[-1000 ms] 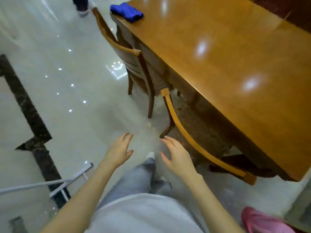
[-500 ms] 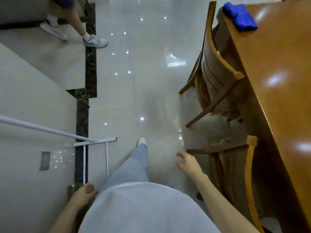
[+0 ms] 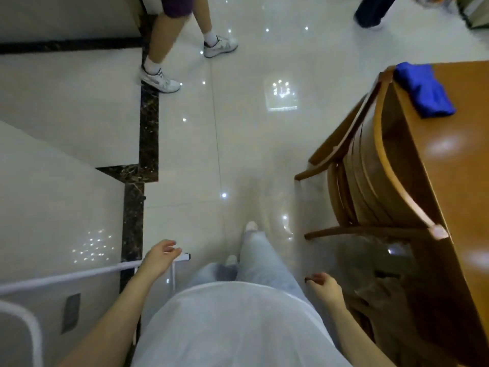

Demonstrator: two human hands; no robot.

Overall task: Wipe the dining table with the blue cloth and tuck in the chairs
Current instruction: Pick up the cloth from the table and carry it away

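1. The left grip (image 3: 161,256) hung loosely curled and held nothing. The right grip (image 3: 324,286) was just as slack and empty, low beside the bench's long edge.
2. The blue cloth (image 3: 423,91) lay bunched on the bench (image 3: 463,181) at its far corner, close to the edge and well apart from both grips.
3. The cloth looked light, soft and limp, so a pinch anywhere on the heap should lift it, and a flat palm should then spread it for wiping.
4. The chair (image 3: 370,168) stood pushed against that long edge. It seemed stiff wood, fairly heavy, and likely to slide on the glossy floor (image 3: 251,144). Its curved top rail offered the surest hold.
5. No brand, label or writing could be read.
6. Another person's legs in white trainers (image 3: 158,80) stood farther off.
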